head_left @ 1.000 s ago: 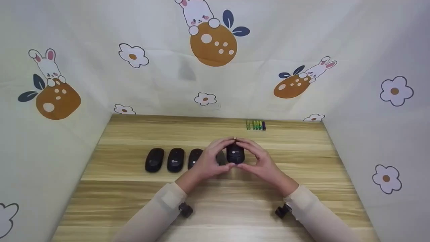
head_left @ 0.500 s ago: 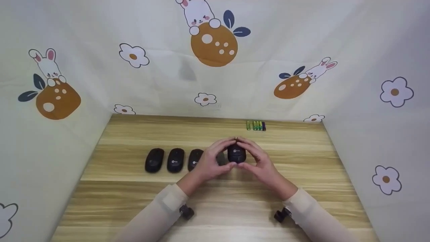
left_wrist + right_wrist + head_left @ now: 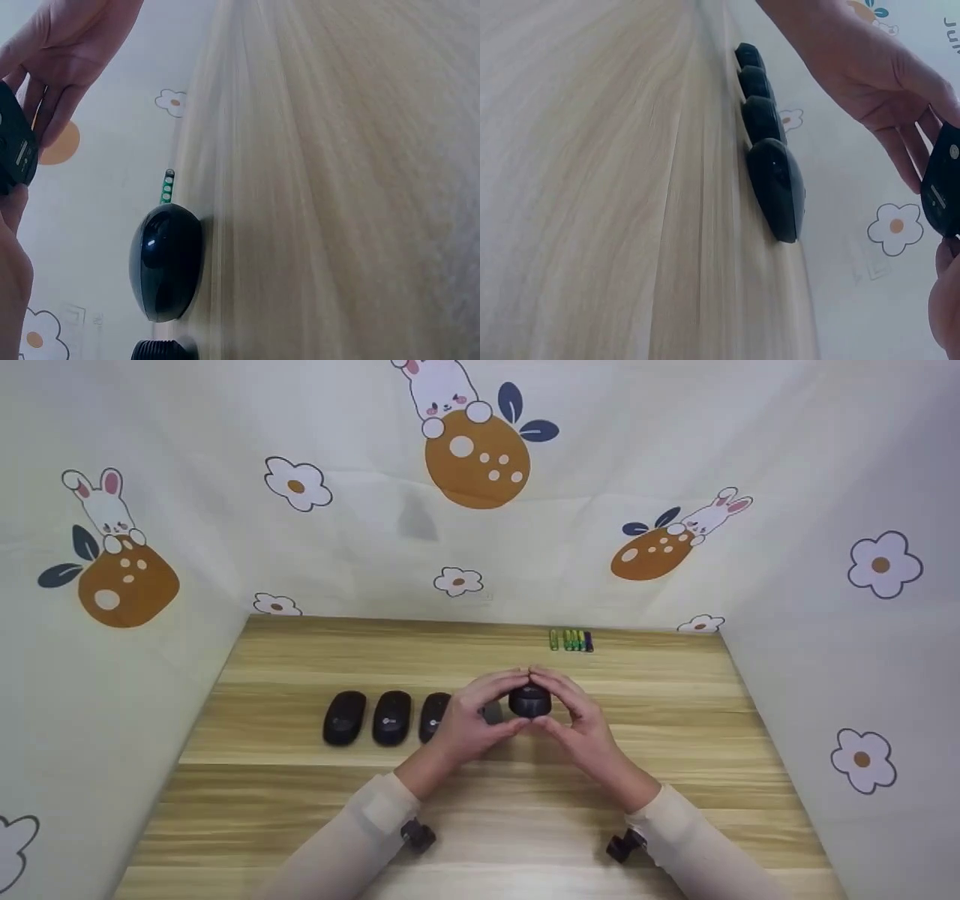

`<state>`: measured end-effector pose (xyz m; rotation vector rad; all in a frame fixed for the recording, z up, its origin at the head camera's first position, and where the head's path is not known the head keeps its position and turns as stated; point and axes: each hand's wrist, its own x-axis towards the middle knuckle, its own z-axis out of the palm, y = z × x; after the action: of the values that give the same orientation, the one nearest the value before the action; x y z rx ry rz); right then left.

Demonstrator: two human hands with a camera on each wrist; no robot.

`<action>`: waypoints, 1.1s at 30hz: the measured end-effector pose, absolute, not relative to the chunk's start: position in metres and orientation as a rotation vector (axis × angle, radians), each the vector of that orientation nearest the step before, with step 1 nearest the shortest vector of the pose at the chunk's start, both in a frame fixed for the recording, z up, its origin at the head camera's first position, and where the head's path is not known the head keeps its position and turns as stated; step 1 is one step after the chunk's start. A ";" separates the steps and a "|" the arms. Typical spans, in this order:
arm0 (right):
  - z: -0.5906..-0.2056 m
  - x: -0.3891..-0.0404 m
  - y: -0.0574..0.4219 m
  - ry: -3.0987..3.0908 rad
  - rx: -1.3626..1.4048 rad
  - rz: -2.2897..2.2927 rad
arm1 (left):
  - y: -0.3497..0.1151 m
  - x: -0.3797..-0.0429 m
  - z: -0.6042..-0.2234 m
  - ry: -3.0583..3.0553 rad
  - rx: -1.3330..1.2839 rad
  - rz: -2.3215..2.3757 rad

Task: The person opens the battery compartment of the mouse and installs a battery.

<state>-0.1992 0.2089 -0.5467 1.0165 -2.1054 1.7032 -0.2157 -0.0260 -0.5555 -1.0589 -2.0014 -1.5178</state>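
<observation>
- Mice [image 3: 391, 718], four in a row, sit on the counter [image 3: 510, 825]; I guess those are done.
- One more mouse [image 3: 529, 703] is held up, not put down yet, so I think that one isn't finished.
- I see it between the left hand [image 3: 465, 724] and right hand [image 3: 592, 727]; both grip it with fingers and thumbs.
- Batteries [image 3: 574, 640] lie well behind it.

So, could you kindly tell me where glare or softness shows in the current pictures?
Head view: pale glare on the wooden table toward the picture's bottom; left wrist view: a small bright highlight on the resting mouse, wood grain looking soft; right wrist view: pale markings on the held mouse too soft to read.
</observation>
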 end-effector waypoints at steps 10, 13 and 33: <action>-0.540 -0.195 0.210 -2.184 0.992 1.544 | -0.026 -0.209 -0.552 -2.044 -0.997 -1.609; -0.540 -0.194 0.210 -2.189 0.985 1.501 | -0.026 -0.208 -0.550 -2.061 -1.006 -1.581; -0.537 -0.185 0.204 -2.228 0.858 1.683 | -0.023 -0.204 -0.553 -2.059 -0.960 -1.606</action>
<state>-0.1852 0.2045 -0.5372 0.8582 -2.2281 1.6833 -0.2040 -0.0234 -0.5526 -0.9597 -2.0592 -1.6061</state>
